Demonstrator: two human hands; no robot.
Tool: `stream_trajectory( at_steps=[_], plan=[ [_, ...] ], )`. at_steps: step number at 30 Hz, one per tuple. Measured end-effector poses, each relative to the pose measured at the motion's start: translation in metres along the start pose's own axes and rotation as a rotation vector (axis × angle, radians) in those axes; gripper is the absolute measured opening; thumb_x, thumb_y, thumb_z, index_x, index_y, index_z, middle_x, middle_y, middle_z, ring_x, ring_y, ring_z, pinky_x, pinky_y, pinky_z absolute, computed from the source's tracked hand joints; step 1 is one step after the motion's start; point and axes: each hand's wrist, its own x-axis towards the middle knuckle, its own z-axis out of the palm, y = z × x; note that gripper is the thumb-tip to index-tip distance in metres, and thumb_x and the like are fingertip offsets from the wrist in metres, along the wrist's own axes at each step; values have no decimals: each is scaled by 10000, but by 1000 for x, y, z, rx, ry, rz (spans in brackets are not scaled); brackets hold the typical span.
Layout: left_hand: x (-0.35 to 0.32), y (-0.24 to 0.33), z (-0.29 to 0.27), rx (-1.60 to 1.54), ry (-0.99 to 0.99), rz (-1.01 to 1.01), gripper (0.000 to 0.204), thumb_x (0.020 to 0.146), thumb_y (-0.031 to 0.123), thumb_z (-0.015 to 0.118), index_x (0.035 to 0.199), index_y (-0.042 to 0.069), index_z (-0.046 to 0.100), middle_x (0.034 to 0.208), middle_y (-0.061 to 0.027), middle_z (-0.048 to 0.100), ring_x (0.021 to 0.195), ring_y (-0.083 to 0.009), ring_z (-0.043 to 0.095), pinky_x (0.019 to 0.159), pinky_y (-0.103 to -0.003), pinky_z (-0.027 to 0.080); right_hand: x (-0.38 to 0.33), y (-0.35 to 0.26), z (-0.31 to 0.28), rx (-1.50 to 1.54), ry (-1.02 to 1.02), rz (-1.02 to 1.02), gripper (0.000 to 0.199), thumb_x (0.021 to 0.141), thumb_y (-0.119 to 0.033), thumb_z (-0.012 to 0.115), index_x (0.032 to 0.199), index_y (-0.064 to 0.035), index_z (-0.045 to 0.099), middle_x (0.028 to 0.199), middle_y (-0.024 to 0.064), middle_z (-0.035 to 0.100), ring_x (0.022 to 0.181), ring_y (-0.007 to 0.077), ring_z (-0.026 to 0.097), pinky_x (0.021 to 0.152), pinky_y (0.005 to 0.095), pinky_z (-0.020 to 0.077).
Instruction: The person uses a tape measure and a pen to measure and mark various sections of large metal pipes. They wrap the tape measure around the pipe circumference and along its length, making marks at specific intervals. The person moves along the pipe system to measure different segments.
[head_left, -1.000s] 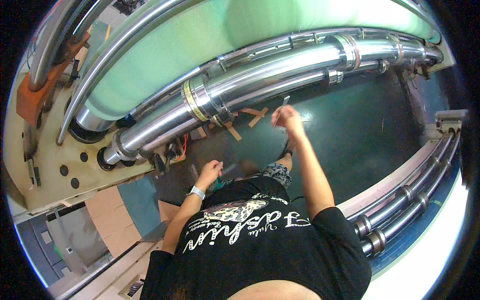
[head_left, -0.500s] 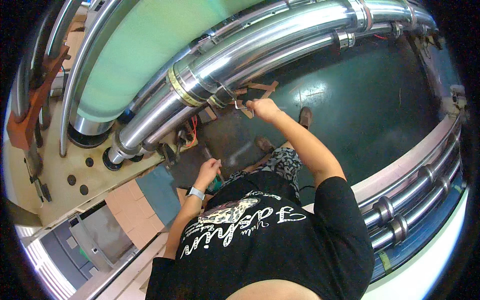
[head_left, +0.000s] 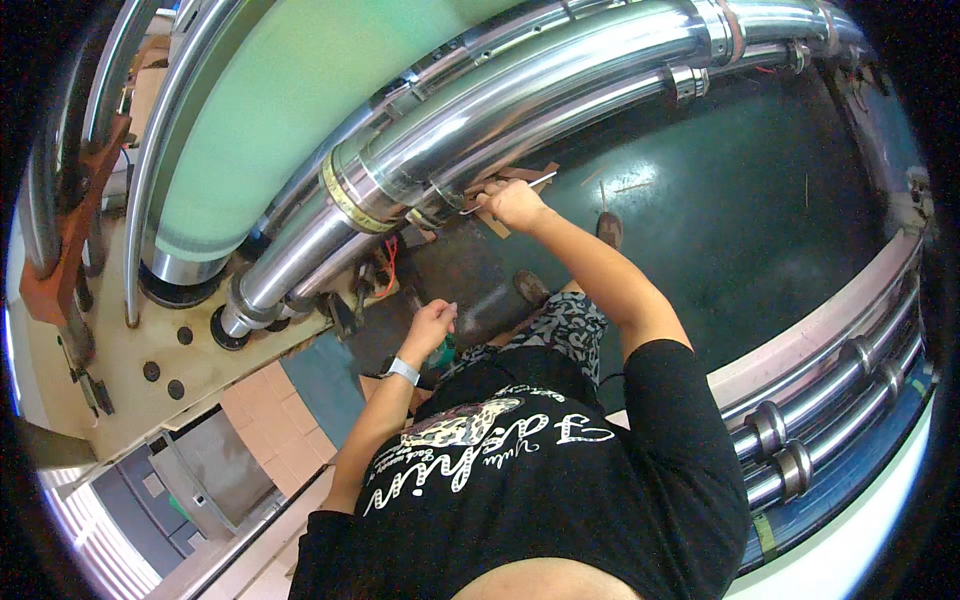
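In my right hand (head_left: 513, 205) is a thin bent silver hex key (head_left: 543, 181). The fingers close around it at the collar (head_left: 428, 210) on the lower of two polished steel rollers. One end of the key pokes out past my knuckles, and its short end lies near the collar. Lower down, in front of my body, my left hand (head_left: 430, 330) is raised with its fingers curled together. What it holds, if anything, cannot be made out. Close below that hand shows a green object (head_left: 442, 352), partly hidden. The large upper roller (head_left: 480, 100) carries a yellowish-marked ring (head_left: 345, 190).
A wide green belt (head_left: 250, 130) runs behind the rollers. At left stands a beige machine side plate (head_left: 120, 350) with an orange-brown bracket (head_left: 70, 240). Red wires (head_left: 389, 265) hang under the rollers. Cardboard (head_left: 275, 415) lies at lower left; more steel rollers (head_left: 770, 450) are at right.
My right hand has turned and shifted slightly left toward the collar, swinging the hex key so its long end now points right. My left hand has risen slightly up and right.
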Motion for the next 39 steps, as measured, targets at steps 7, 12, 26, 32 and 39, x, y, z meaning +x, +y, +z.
stream_trajectory(
  at_steps=[7, 12, 26, 32, 39],
  plan=[
    [3, 18, 9, 57, -9, -57, 293, 874, 297, 476, 789, 28, 556, 594, -32, 548, 566, -124, 507, 553, -266, 393, 15, -18, -6, -32, -288, 199, 207, 723, -170, 537, 917, -116, 587, 771, 82, 628, 712, 205, 625, 561, 351, 490],
    [2, 10, 11, 11, 21, -61, 307, 862, 302, 478, 765, 20, 548, 583, -54, 556, 564, -156, 516, 565, -297, 397, 31, -23, -11, 62, -423, 358, 197, 732, -187, 549, 895, -95, 612, 794, 82, 646, 732, 214, 635, 602, 341, 498],
    [6, -21, -6, -91, 134, -36, 263, 863, 252, 489, 777, 16, 569, 593, -47, 565, 557, -134, 518, 556, -272, 395, 42, -114, 5, 2006, 36, 1431, 169, 858, -106, 340, 822, 23, 444, 597, 107, 432, 526, 246, 486, 606, 483, 521],
    [-19, -42, -23, -90, 211, -117, 279, 859, 245, 477, 756, 3, 570, 584, -63, 568, 561, -167, 531, 562, -302, 400, 51, -141, 41, 2180, 291, 1252, 135, 860, -82, 360, 886, -2, 466, 705, 105, 544, 565, 218, 569, 537, 385, 535],
    [-11, -17, -63, -191, 346, 1, 193, 867, 175, 482, 840, 7, 575, 684, -45, 571, 609, -105, 517, 568, -242, 405, 43, -101, 78, 1964, 301, 1037, 212, 872, -25, 373, 1079, 0, 412, 935, 167, 574, 789, 261, 606, 662, 344, 541]
  ],
)
